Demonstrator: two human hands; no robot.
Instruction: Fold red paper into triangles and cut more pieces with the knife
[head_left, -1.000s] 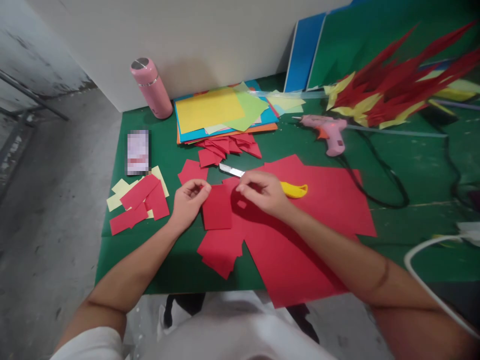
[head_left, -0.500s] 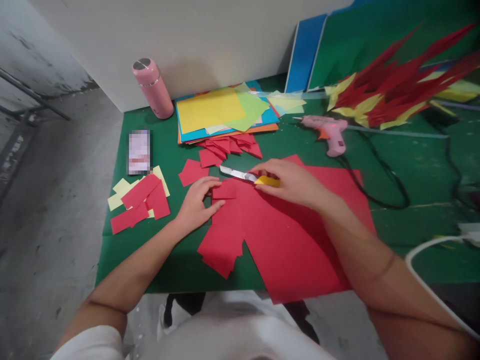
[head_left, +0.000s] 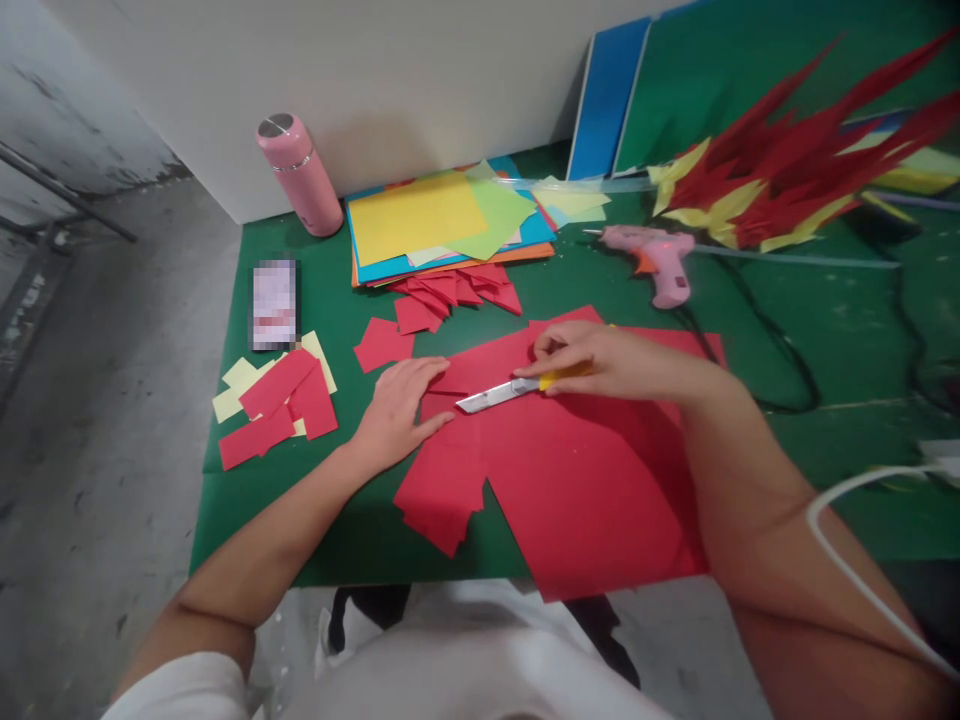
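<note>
My right hand (head_left: 581,358) grips a yellow-handled utility knife (head_left: 499,395), its long blade extended and pointing left over the red paper. My left hand (head_left: 397,410) rests at the left edge of a small red piece (head_left: 461,377), thumb and fingers apart. Beneath both lies a large red paper sheet (head_left: 600,490), its near corner hanging past the table's front edge. Cut red pieces (head_left: 444,500) lie just in front of my left hand. A red five-sided piece (head_left: 384,344) sits behind that hand, near a pile of folded red pieces (head_left: 457,290).
Red and yellow scraps (head_left: 281,400) and a phone (head_left: 274,303) lie at left. A pink bottle (head_left: 301,178) stands by a stack of coloured paper (head_left: 420,220). At right are a pink glue gun (head_left: 656,255) with its cord, a red-and-yellow paper flame (head_left: 787,160) and a white cable (head_left: 840,490).
The knife has turned, its blade tip dropping toward me and slightly right. My right hand has shifted right and rotated with it. My left hand stays nearly in place.
</note>
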